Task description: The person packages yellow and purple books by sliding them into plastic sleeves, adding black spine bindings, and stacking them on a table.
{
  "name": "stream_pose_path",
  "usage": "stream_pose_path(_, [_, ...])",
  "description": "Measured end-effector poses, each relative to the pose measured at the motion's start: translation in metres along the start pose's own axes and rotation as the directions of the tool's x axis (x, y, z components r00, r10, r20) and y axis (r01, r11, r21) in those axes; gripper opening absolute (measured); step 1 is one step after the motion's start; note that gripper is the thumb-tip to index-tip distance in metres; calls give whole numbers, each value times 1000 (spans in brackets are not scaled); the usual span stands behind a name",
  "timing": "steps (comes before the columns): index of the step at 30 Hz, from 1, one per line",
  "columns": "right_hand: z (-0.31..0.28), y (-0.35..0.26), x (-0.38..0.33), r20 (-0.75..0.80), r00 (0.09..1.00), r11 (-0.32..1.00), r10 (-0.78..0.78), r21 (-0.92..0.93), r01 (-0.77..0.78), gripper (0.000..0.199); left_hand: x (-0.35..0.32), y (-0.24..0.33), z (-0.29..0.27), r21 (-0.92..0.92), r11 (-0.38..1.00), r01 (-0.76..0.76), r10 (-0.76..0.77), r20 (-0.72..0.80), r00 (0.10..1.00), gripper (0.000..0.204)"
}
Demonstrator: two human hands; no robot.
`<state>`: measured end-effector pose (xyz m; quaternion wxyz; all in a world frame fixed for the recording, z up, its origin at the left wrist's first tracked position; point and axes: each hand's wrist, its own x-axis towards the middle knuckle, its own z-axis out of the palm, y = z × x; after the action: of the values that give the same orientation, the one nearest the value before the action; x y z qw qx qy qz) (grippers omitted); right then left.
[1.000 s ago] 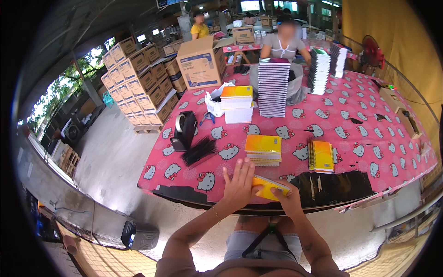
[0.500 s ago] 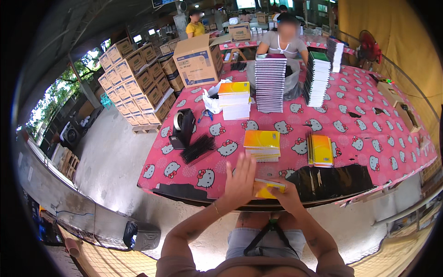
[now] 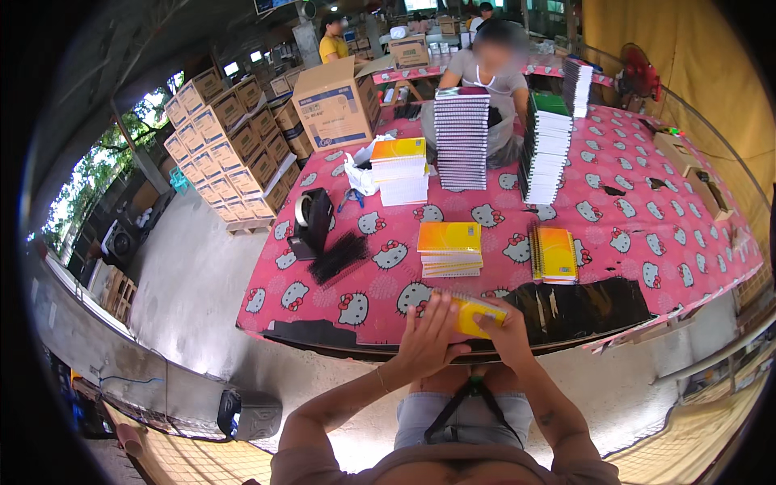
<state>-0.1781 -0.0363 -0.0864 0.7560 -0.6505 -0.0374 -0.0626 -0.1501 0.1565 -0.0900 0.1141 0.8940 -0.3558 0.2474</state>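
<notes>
A small yellow notebook [image 3: 470, 315] is held at the near edge of the table, directly in front of me. My right hand [image 3: 506, 333] grips its right side, thumb on the cover. Against its left edge lies my left hand [image 3: 428, 335], fingers stretched out and the palm partly turned down; the edge beneath them is hidden. Just beyond stands a short stack of yellow-orange notebooks [image 3: 449, 238]. To its right lies a smaller pile of yellow notebooks [image 3: 556, 255] with dark coil binding showing on the left. Loose black binding coils [image 3: 339, 259] are heaped to the left.
A black tape dispenser [image 3: 311, 226] and blue-handled pliers [image 3: 351, 198] sit at left. Farther back rise a yellow-topped stack [image 3: 402, 182] and tall spiral notebook stacks [image 3: 461, 141]. A person [image 3: 489, 69] is across the table. Cartons [image 3: 335, 105] stand behind; torn black patches mark the near edge.
My left hand has come down from a raised, upright pose onto the notebook's left edge. The notebook has tilted so more of its yellow cover shows. The view has shifted slightly.
</notes>
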Motion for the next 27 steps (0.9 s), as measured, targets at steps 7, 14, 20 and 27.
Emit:
stream_pose_path(7, [-3, 8, 2, 59, 995, 996, 83, 32, -85, 28, -13, 11, 15, -28, 999, -19, 19, -18, 1000, 81])
stream_pose_path(14, [-1, 11, 4, 99, 995, 998, 4, -62, 2, 26, -1, 10, 7, -28, 1000, -14, 15, 42, 999, 85])
stream_pose_path(20, [-4, 26, 13, 87, 995, 975, 39, -220, -19, 29, 24, 6, -3, 84, 996, 17, -21, 47, 999, 81])
stream_pose_path(27, [-21, 43, 11, 154, 988, 968, -9, -245, 48, 32, 0, 3, 15, -51, 993, -108, 107, -14, 994, 68])
